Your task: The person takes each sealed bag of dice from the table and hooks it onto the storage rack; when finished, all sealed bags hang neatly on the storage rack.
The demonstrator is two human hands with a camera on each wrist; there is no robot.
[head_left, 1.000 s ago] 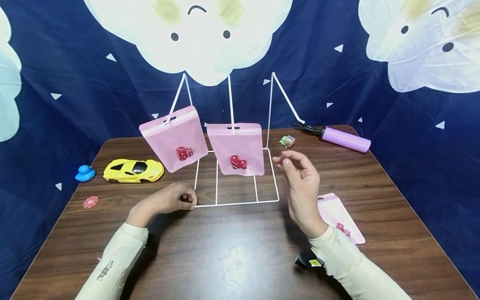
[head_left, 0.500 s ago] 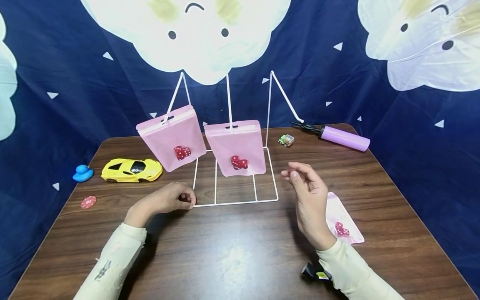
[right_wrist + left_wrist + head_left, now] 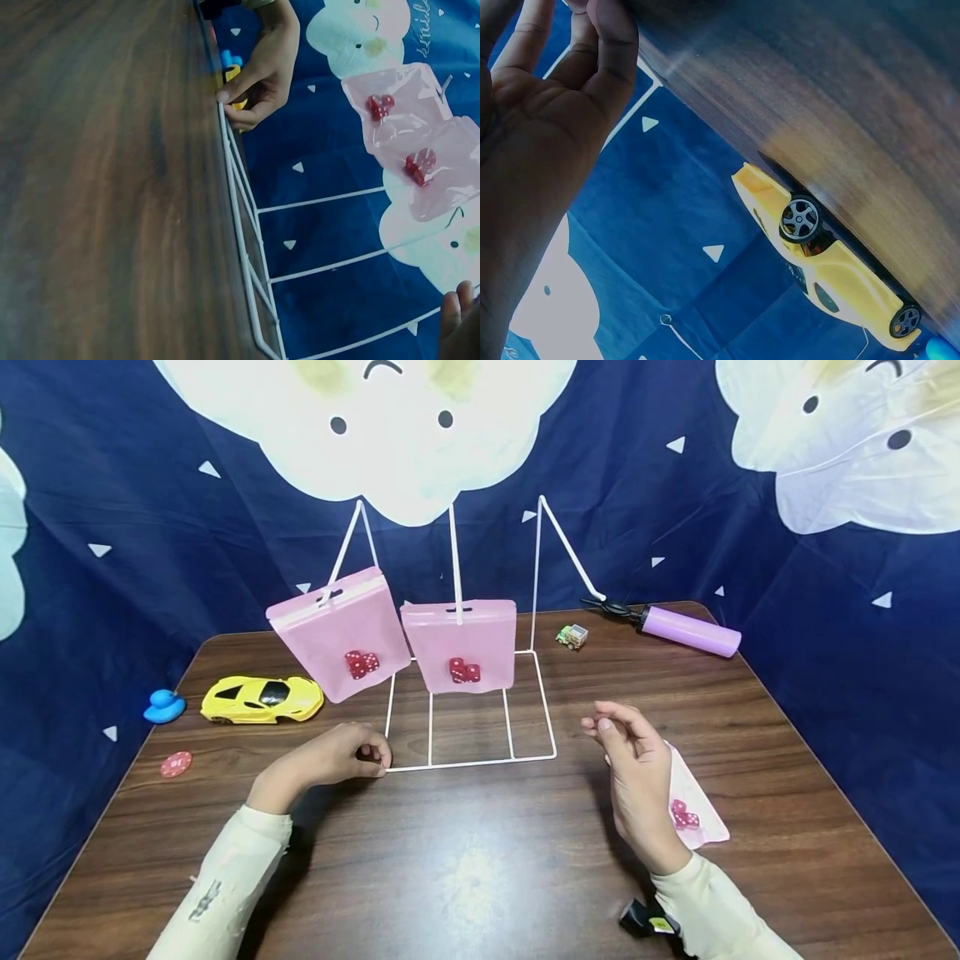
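My left hand (image 3: 337, 758) pinches the front left corner of a white wire display rack (image 3: 472, 764) between thumb and fingers, as the right wrist view (image 3: 222, 112) also shows. Two pink zip bags with red dice hang by their slots from the rack's arms: a left bag (image 3: 337, 631), tilted, and a middle bag (image 3: 480, 639). The rack's right arm (image 3: 572, 547) carries no bag. My right hand (image 3: 637, 785) is raised off the table, fingers loosely bent and holding nothing. Partly behind it lies a third pink bag (image 3: 701, 822) with red dice.
Left of the rack are a yellow toy car (image 3: 262, 700), a blue toy duck (image 3: 164, 706) and a red chip (image 3: 176, 764). Behind on the right stand a small toy truck (image 3: 572, 637) and a purple hand pump (image 3: 690, 631). A dark blue cloth hangs behind the table (image 3: 465, 860).
My right hand has moved right and toward me, away from the rack. The middle bag has swung slightly. My left hand stays on the rack's corner.
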